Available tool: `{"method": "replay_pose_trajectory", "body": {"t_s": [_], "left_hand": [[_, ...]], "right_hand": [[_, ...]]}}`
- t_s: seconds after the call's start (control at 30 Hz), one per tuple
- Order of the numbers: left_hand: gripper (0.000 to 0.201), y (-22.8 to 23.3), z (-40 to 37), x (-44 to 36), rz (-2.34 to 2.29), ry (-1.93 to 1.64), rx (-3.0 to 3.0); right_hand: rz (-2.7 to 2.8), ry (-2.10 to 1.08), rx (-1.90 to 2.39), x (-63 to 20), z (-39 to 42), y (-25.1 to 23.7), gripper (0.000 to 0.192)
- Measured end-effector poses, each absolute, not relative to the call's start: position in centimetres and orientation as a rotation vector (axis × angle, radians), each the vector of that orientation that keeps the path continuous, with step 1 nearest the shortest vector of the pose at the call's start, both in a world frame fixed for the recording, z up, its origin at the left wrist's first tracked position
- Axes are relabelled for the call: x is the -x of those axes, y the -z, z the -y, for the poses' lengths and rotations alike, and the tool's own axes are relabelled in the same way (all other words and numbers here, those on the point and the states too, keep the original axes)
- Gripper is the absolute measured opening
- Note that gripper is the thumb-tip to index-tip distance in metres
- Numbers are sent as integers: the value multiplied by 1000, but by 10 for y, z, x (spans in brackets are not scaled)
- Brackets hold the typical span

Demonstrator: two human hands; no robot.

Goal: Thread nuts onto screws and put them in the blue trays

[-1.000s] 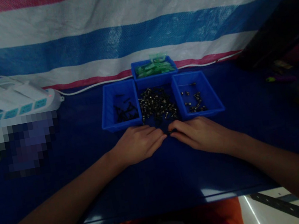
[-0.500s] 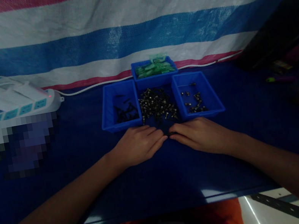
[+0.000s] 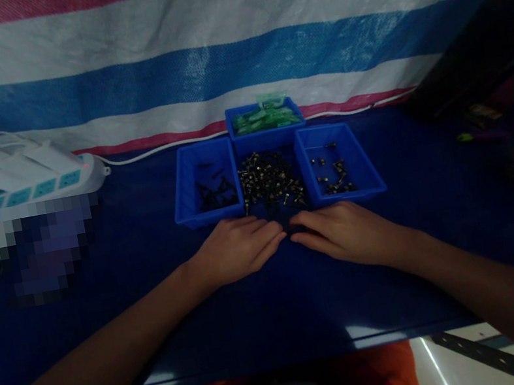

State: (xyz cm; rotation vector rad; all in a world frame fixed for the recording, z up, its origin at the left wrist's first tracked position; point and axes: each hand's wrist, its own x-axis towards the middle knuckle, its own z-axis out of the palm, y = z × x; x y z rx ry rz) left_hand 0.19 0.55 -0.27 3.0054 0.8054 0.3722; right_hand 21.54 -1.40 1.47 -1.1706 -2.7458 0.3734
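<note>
Blue trays (image 3: 210, 214) beyond left hand (image 3: 237, 249), right hand (image 3: 344, 233), fingertips nearly meeting.

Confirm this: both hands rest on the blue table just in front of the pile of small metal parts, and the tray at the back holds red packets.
One detail is off. The back tray holds green packets, not red, as the head view shows. The left hand and right hand do rest before the pile of small metal parts.
</note>
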Motion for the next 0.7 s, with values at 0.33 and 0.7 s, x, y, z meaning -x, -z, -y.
{"method": "replay_pose_trajectory", "body": {"t_s": [0.33,0.7], "left_hand": [[26,2,-5,-2,-820,-421,-2938],[16,2,-2,0,-678,-619,-2996]], "right_hand": [[2767,-331,1131,-215,14,-11,28],[2773,-391,1044,-212,17,-12,31]]}}
